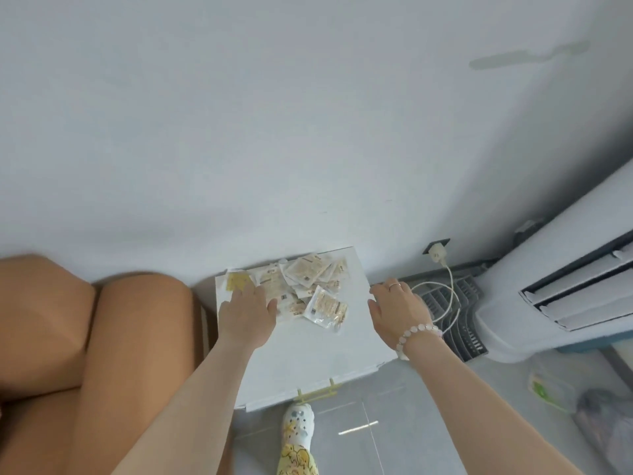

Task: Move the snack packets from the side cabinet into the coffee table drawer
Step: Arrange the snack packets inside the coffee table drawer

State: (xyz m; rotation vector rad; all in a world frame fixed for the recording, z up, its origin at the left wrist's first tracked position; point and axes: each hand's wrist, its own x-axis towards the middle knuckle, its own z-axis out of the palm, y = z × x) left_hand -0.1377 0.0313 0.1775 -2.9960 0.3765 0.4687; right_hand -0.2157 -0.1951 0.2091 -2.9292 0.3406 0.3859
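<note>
A heap of several pale snack packets (301, 282) lies on the far half of the white side cabinet's top (308, 351), against the wall. One yellow packet (237, 280) sits at the heap's left end. My left hand (247, 313) reaches palm down with fingers spread, its fingertips over the heap's left edge beside the yellow packet. My right hand (399, 311), wearing a ring and a bead bracelet, hovers open over the cabinet's right edge, a short gap from the packets. Neither hand holds anything. No coffee table drawer is in view.
A tan sofa (85, 330) stands to the left of the cabinet. To the right are a wall socket with a white plug and cable (438, 257), a dark slatted crate (455, 317) and a white floor air conditioner (561, 286). A gold handle (317, 392) sticks out from the cabinet front above my shoe.
</note>
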